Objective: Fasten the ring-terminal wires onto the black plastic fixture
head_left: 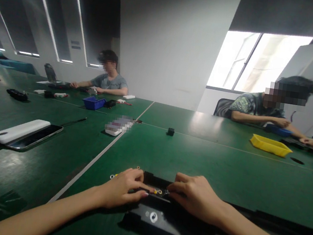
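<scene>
Just between our two sets of fingertips, a yellow-sleeved ring terminal (158, 192) sits over the black channel-shaped housing (175, 224). Our left hand (124, 188) has its index finger stretched along to that terminal and its thumb lower, near the housing's edge; we cannot tell whether these fingers grip it or only press. Our right hand (199, 197) bends its fingers down at a small metallic piece (166, 192) just right of the terminal, their tips partly hidden, so we cannot tell whether they pinch it. Behind our left knuckles, another ring terminal (112, 176) pokes out. Below the left thumb, we see a round metal fastener (153, 217) on the housing. Well beyond the fingers stand a small black cube (170, 132) and, farther right, a yellow bin (270, 146); a blue bin (94, 103) stands far off to their left.
</scene>
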Available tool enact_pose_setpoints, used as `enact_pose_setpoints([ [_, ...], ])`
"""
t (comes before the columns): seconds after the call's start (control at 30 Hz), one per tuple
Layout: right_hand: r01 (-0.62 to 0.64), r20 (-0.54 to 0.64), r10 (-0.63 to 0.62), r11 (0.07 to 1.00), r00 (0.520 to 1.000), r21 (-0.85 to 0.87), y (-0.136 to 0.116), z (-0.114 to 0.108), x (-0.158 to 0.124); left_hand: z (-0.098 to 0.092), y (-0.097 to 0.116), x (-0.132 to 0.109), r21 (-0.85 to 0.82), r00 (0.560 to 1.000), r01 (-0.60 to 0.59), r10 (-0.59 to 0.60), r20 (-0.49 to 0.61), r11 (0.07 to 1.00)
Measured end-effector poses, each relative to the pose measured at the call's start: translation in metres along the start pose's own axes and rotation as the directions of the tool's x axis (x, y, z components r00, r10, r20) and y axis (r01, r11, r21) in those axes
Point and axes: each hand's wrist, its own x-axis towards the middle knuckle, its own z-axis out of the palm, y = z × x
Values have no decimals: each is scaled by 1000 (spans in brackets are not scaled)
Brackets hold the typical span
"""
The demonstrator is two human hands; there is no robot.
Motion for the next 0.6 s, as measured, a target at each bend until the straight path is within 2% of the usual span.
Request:
enact_pose_setpoints([
  [0.3, -16, 1, 16, 999, 1000, -47, -6, -1, -1, 2, -2, 1, 8, 1000, -9, 8, 3, 1000],
  [0.6, 24, -6, -24, 999, 1000, -45, -2, 1, 0, 1, -2, 1, -6, 1000, 2, -2, 2, 1000],
])
